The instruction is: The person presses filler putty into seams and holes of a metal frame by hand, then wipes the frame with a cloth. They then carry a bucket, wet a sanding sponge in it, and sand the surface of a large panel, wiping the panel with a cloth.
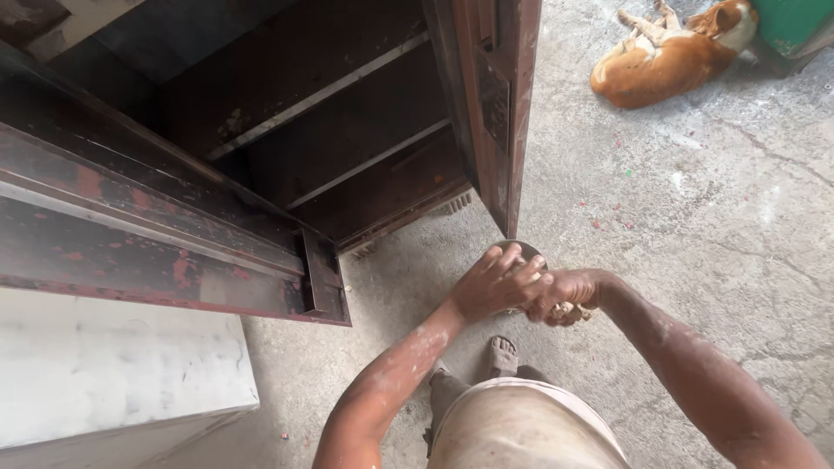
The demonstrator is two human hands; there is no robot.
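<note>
My left hand (493, 282) lies over a small round dark bowl (521, 249), its fingers curled across the rim, so most of the bowl is hidden. My right hand (566, 295) is closed just to the right of it, pinching a pale lump of putty-like paste (566, 310) at the fingertips. Both hands meet in front of my waist, above my sandalled foot (502, 354). Pale dust smears both forearms.
A rusty dark-red steel cabinet (261, 148) stands open at the left, its door (499, 104) swung out just beyond my hands. A pale slab (113, 365) lies at the lower left. A brown and white dog (669, 52) sleeps on the concrete floor (695, 217) beside a green container (795, 22).
</note>
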